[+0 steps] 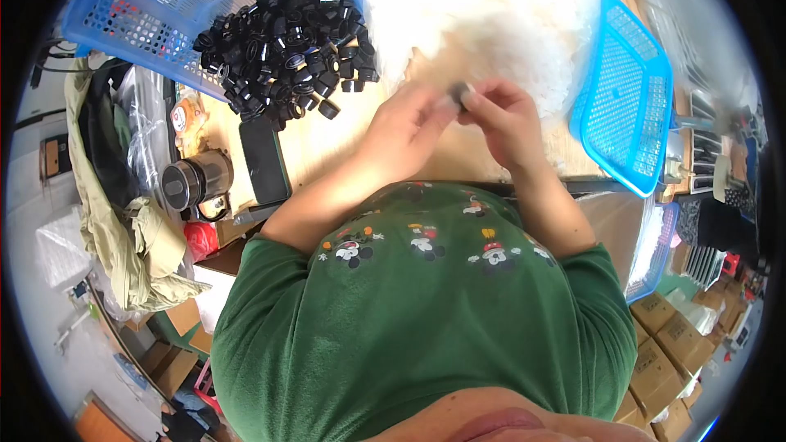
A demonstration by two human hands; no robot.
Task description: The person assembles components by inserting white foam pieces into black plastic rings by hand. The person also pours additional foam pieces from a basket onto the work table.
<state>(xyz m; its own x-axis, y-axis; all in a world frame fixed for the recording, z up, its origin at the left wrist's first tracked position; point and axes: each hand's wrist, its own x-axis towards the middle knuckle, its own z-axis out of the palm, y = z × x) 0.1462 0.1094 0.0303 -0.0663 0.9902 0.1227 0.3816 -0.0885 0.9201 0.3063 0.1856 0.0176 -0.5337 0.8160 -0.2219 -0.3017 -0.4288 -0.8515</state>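
My left hand (403,133) and my right hand (509,119) meet over the wooden table, fingertips closed together. Between them is a small dark round part (460,97), pinched from both sides; blur hides its detail. A heap of small black ring-like caps (295,45) lies on the table to the left of my hands. Beyond my fingers, a whitish pile of what looks like clear plastic (524,57) is washed out by glare.
A large blue basket (164,41) stands behind the heap at left. A black phone (263,160) and a lidded glass mug (196,182) sit near the left edge. A blue plastic basket (624,98) is at right. Cardboard boxes (667,352) are stacked at lower right.
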